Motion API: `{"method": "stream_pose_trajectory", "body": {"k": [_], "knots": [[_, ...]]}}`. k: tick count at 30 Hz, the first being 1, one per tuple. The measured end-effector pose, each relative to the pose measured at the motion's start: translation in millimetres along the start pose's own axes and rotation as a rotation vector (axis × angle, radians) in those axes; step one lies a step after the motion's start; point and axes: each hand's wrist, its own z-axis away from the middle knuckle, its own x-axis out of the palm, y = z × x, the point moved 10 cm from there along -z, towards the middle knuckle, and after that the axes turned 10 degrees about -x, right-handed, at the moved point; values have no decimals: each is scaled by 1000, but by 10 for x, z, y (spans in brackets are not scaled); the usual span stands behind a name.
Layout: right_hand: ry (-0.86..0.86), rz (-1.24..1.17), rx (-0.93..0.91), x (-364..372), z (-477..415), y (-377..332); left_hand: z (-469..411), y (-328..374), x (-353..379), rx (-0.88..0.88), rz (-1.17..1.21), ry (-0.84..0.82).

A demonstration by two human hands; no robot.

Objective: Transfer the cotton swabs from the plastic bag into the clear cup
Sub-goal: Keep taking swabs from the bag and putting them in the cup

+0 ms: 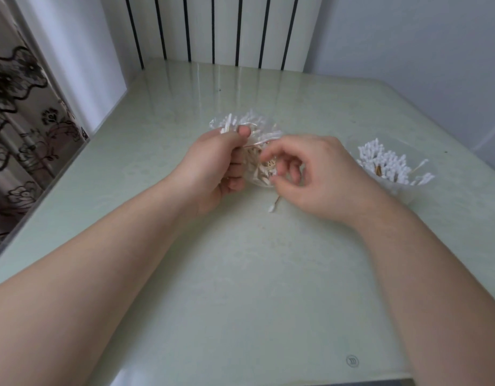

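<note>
The left hand (215,165) grips a crinkled clear plastic bag (254,135) of white-tipped cotton swabs with pale wooden stems (259,167), thumb on top and fingers curled under it, holding it just above the pale green glossy table (240,274). The right hand (310,174) sits against the bag's near side with its fingers curled and thumb tip at the stems; motion blur hides whether it pinches swabs, plastic, or nothing. To the right, well apart from the bag, stands the clear plastic cup (396,189), already crowded with upright swabs (385,162). 1 stray swab (274,205) lies on the table just below the right hand.

The step in hand looks like drawing another bunch out of the bag, with the transfer well along but plenty left inside. Next, the right hand needs a firm pinch on a few stems, a clean pull free of the film, and a carry across to the cup's mouth, dropping them stem-first without knocking it. The stray swab wants collecting too.
</note>
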Motion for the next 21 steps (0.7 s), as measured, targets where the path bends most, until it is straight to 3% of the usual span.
{"method": "stream_pose_trajectory", "body": {"k": [4,6,11,18,21], "knots": [[-291,69,62,301,103,167,-1,-2,-26,4,-17,25],[-343,67,67,381,123,200,-7,-15,-22,2,-34,27],[-302,126,36,332,70,184,-19,-43,-17,1,-65,41],[-371,156,-7,472,86,163,-65,-69,-37,10,-60,50],[-291,77,8,391,90,141,-80,-61,-51,26,-66,62]]}}
